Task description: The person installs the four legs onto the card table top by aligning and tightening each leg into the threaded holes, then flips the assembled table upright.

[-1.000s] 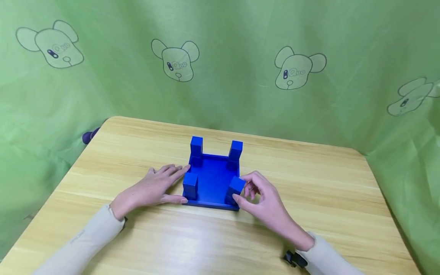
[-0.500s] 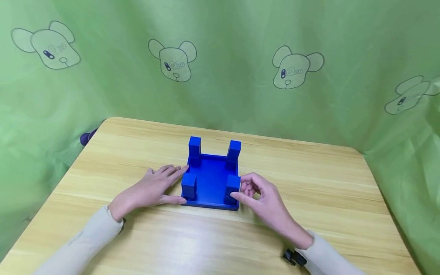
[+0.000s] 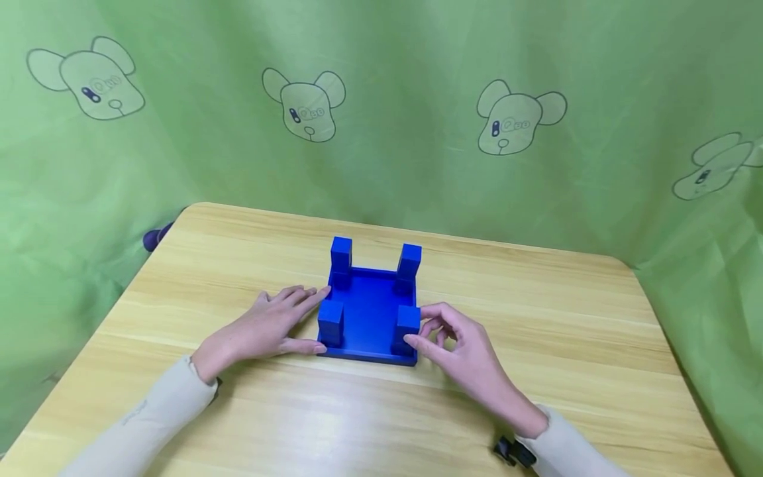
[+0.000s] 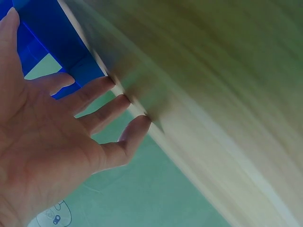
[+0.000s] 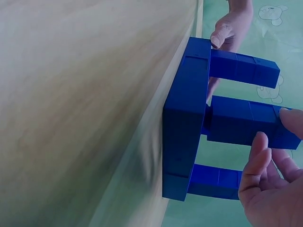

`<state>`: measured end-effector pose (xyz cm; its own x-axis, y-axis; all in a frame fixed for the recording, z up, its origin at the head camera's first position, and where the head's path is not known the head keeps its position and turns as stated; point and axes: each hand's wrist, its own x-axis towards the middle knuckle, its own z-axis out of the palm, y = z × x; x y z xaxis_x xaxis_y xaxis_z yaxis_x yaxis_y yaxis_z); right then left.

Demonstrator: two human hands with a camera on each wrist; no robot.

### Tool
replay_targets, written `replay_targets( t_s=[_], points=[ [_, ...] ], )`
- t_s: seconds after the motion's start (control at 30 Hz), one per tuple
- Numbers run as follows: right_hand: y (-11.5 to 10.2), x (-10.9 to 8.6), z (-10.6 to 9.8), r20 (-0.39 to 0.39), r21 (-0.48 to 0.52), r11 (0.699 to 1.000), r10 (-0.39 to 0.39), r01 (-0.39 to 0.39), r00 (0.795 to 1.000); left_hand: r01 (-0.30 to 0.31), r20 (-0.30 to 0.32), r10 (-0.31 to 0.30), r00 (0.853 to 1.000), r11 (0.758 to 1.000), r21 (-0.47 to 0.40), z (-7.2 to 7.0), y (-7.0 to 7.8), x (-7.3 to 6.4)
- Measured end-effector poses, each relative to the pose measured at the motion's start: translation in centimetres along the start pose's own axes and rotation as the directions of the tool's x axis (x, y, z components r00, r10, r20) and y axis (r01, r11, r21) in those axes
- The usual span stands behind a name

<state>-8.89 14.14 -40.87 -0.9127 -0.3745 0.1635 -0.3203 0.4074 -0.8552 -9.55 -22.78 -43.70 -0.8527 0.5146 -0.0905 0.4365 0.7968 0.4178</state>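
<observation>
A blue square base (image 3: 368, 318) with a raised rim lies on the table, with a blue block-shaped leg standing at each corner. My right hand (image 3: 467, 351) pinches the front right leg (image 3: 408, 326) between thumb and fingers. In the right wrist view a narrow neck shows between that gripped leg (image 5: 246, 122) and the base. Spread out flat, my left hand (image 3: 268, 324) touches the base's left side, thumb at the front corner next to the front left leg (image 3: 330, 321). The two back legs (image 3: 342, 255) stand upright.
The wooden table (image 3: 536, 318) has a green cloth (image 3: 405, 179) with printed bear heads hanging behind it. A dark purple object (image 3: 153, 240) pokes out past the table's left edge.
The front right leg has turned from a skewed angle to square with the base, and my right fingers have shifted slightly on it. The left hand keeps its place.
</observation>
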Motion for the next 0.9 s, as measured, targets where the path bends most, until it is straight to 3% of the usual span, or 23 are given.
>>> replay_targets(
  t_s=[0.4, 0.77, 0.9],
  points=[
    [0.3, 0.4, 0.4, 0.006, -0.011, 0.999, -0.039, 0.039, 0.999, -0.002, 0.004, 0.002, 1.0, 1.0, -0.006, -0.2, 0.0, 0.0],
    [0.7, 0.6, 0.5, 0.015, -0.021, 0.999, -0.027, 0.027, 1.0, 0.001, 0.004, -0.001, 1.0, 1.0, 0.006, -0.1, 0.0, 0.0],
    [1.1, 0.6, 0.4, -0.005, -0.039, 0.997, -0.063, 0.063, 0.998, 0.0, 0.003, 0.0, 1.0, 1.0, 0.01, 0.0, -0.1, 0.0]
  ],
)
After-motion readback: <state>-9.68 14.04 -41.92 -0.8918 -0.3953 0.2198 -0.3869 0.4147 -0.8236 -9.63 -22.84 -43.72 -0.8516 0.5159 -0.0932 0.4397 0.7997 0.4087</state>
